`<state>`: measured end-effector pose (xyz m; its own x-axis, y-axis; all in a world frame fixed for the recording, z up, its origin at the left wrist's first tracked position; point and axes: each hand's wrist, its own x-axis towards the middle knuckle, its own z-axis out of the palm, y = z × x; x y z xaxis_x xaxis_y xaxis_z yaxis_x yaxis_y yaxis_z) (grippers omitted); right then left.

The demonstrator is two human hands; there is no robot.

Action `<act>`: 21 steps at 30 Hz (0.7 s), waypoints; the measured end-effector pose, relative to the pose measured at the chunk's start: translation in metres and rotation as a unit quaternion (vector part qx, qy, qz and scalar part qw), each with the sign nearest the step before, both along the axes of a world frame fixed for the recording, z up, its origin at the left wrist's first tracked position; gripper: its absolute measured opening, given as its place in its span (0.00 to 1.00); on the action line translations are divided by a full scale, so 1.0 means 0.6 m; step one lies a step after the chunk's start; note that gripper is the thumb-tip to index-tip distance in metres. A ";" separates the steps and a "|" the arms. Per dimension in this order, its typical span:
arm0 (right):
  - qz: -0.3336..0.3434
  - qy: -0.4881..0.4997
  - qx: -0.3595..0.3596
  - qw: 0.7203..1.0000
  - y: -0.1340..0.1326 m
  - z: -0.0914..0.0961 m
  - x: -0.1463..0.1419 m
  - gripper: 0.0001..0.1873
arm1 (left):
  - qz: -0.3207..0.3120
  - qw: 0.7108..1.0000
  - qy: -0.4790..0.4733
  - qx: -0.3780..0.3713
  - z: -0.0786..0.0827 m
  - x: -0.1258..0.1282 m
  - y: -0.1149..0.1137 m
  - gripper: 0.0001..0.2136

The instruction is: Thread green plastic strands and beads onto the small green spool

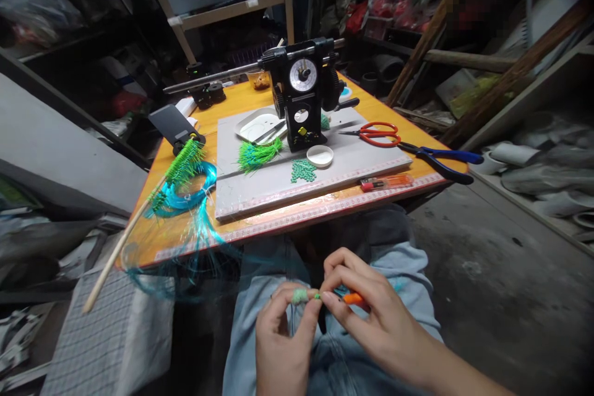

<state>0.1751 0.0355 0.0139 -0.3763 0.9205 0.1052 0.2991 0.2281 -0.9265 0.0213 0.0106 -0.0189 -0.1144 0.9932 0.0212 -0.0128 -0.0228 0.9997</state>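
Green piece [317, 296] sits clamped in our left fingers [311, 314]; our right fingers [346, 315] grip an orange tool [354, 299]. If our left pinch loosens, the piece could drop.

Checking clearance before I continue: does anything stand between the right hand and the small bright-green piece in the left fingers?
Nothing visible does. The left hand pinches the small bright-green piece, and the right hand, holding a slim orange object, is close beside it; whether they touch is unclear.
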 end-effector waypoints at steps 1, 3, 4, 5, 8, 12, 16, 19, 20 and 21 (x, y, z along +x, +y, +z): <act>0.000 -0.006 -0.002 1.000 0.000 -0.001 0.001 0.09 | -0.004 1.000 0.016 0.005 -0.001 -0.003 0.000 0.03; 0.003 -0.018 -0.003 1.000 0.001 -0.002 0.002 0.10 | 0.001 1.000 0.029 0.009 0.000 -0.009 -0.001 0.05; 0.007 -0.024 -0.003 1.000 0.001 -0.002 0.003 0.11 | 0.012 0.999 0.028 0.011 0.001 -0.011 -0.001 0.07; 0.011 -0.028 -0.003 1.000 0.001 -0.002 0.003 0.11 | 0.025 0.999 0.027 0.011 0.002 -0.013 -0.001 0.08; 0.025 -0.030 0.001 0.999 0.002 0.000 0.001 0.09 | 0.034 0.998 0.050 0.020 0.008 -0.016 0.001 0.06; 0.039 -0.039 0.002 0.998 0.002 0.002 -0.004 0.09 | -0.005 0.990 0.140 0.018 0.014 -0.017 0.002 0.06; 0.052 -0.042 0.013 0.998 0.002 -0.005 -0.008 0.10 | -0.006 0.985 0.171 -0.013 0.015 -0.017 0.001 0.05; 0.056 -0.034 0.024 0.998 0.001 -0.014 -0.008 0.07 | 0.004 0.990 0.140 -0.013 0.016 -0.012 0.000 0.06; 0.057 -0.032 0.028 0.997 0.001 -0.017 -0.007 0.06 | 0.006 0.992 0.129 -0.010 0.017 -0.010 -0.001 0.06; 0.058 -0.032 0.032 0.997 0.000 -0.018 -0.007 0.05 | 0.010 0.993 0.120 -0.006 0.017 -0.008 -0.002 0.07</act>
